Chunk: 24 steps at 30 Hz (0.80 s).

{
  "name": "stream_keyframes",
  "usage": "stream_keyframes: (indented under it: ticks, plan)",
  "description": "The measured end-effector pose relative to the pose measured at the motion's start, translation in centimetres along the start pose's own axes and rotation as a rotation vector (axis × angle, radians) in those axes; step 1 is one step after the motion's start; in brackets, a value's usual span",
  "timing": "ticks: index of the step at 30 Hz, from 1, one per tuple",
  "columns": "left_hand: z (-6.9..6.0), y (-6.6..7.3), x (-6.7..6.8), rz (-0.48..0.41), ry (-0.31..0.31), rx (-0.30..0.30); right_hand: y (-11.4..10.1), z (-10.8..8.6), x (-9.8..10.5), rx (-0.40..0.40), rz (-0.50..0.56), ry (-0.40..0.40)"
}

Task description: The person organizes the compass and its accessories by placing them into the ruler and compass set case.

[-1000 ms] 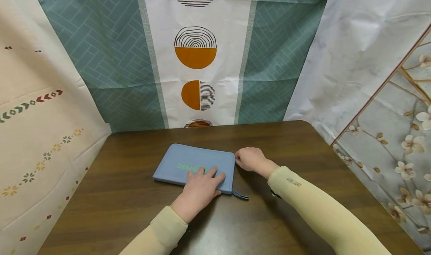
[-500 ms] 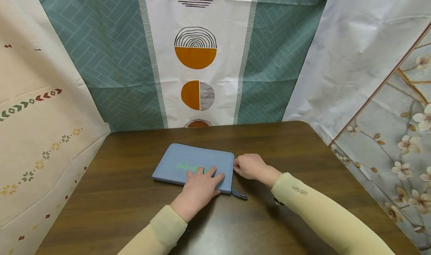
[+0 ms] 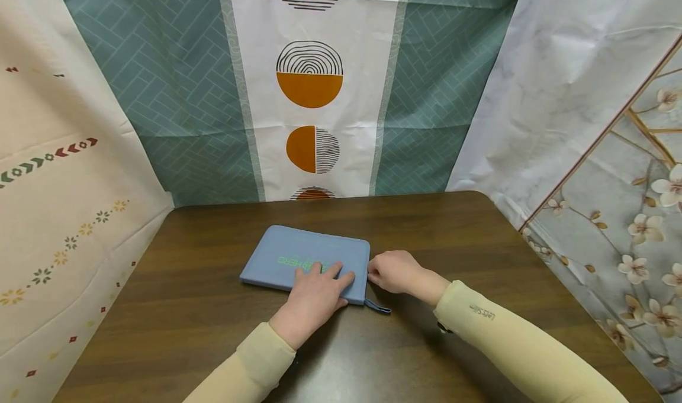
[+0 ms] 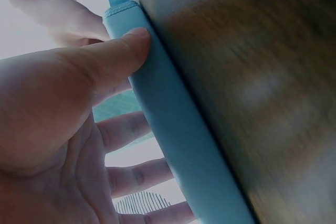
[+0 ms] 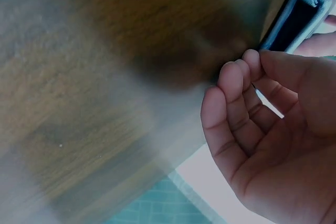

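A flat blue zip case [image 3: 303, 246] with green lettering lies on the table. My left hand [image 3: 314, 299] rests on its near right part, fingers spread over the cover. In the left wrist view the left thumb [image 4: 137, 43] lies against the case's smooth spine [image 4: 178, 124]. At the case's right edge is my right hand [image 3: 396, 271], fingers curled and thumb meeting the index finger. In the right wrist view that hand [image 5: 262, 124] pinches at the edge; the zipper pull is hidden by the fingertips. A dark strip [image 5: 294, 22] shows between the case's two blue sides.
A blue strap loop [image 3: 378, 306] sticks out from the case's near right corner. The brown wooden table [image 3: 202, 332] extends around it. Patterned cloths [image 3: 202, 95] hang behind the table and along both sides.
My right hand has slid along the case's right edge, from the far corner toward me. The left hand and the case stay nearly in place.
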<state>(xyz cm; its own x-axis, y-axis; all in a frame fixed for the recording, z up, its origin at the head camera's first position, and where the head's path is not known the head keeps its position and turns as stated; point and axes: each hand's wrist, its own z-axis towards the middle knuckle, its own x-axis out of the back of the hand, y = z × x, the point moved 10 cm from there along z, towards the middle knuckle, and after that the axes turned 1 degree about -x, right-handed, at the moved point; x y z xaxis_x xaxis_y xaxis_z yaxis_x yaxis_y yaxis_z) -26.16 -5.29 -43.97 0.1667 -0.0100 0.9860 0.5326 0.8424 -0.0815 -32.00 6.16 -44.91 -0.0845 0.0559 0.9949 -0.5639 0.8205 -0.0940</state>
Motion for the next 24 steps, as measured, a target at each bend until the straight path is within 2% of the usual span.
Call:
stream_keyframes:
  ticks: [12,24]
  plan:
    - [0.0,-0.1,0.0,-0.001,-0.014,0.007,-2.1,-1.5,-0.2,0.100,0.027,-0.010]
    - [-0.1,0.0,0.2,0.017,0.008,0.001,-3.4,-2.6,-0.3,0.168,0.021,-0.037]
